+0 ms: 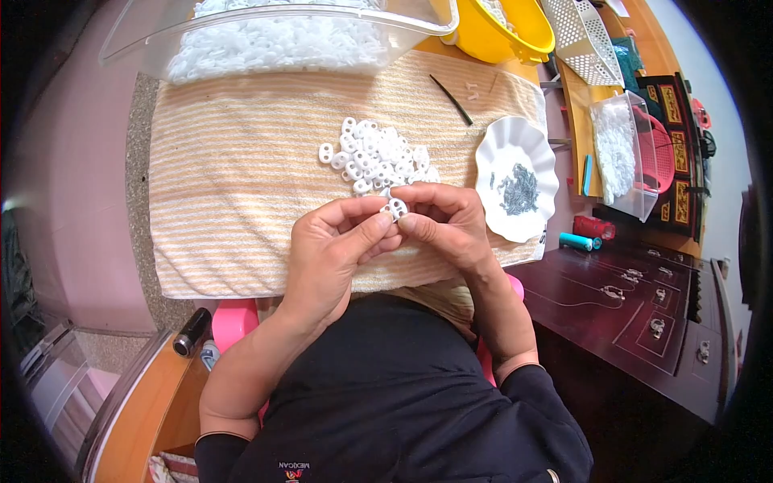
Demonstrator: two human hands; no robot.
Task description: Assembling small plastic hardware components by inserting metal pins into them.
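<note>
Piece (395,208), white, two-holed: above the cloth (233,193), near side of the pile (374,149). Left hand (326,237), right hand (452,229): fingers pinching it from either side. Risks, as judged: uneven pressure could shoot it into the pile; a stray right wrist could tip the dish (485,173), spilling dark slivers (519,191).
</note>
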